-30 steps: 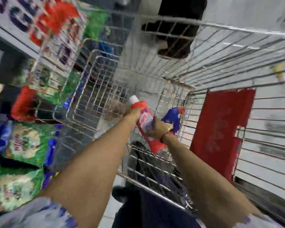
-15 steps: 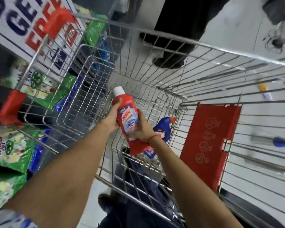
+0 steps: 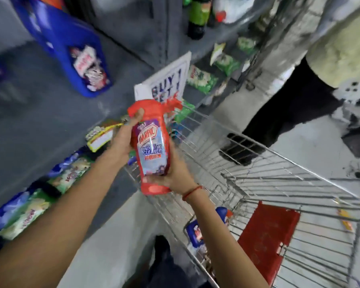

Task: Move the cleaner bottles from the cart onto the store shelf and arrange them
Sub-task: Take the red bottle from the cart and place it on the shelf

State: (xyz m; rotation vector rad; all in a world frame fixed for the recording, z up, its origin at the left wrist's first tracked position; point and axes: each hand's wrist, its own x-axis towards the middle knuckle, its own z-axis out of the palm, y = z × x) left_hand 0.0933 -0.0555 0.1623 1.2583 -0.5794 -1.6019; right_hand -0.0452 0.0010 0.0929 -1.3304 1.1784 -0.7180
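I hold a red cleaner bottle (image 3: pixel 152 146) upright in both hands, above the left rim of the wire cart (image 3: pixel 258 179). My left hand (image 3: pixel 123 140) grips its upper side, thumb near the cap. My right hand (image 3: pixel 175 175) wraps its lower part and base. A blue cleaner bottle (image 3: pixel 197 231) lies in the bottom of the cart, under my right forearm. The grey store shelf (image 3: pixel 40 113) stretches to the left of the bottle.
A blue jug (image 3: pixel 71 46) stands on the shelf at upper left. Green packets (image 3: pixel 29 208) line the lower shelf. A "BUY 1" sign (image 3: pixel 166 84) sits behind the bottle. A person (image 3: pixel 299 104) stands beyond the cart. The red child-seat flap (image 3: pixel 266 240) hangs inside it.
Both hands have lifted the red bottle up out of the cart and carried it left toward the shelf. The view has swung left and up.
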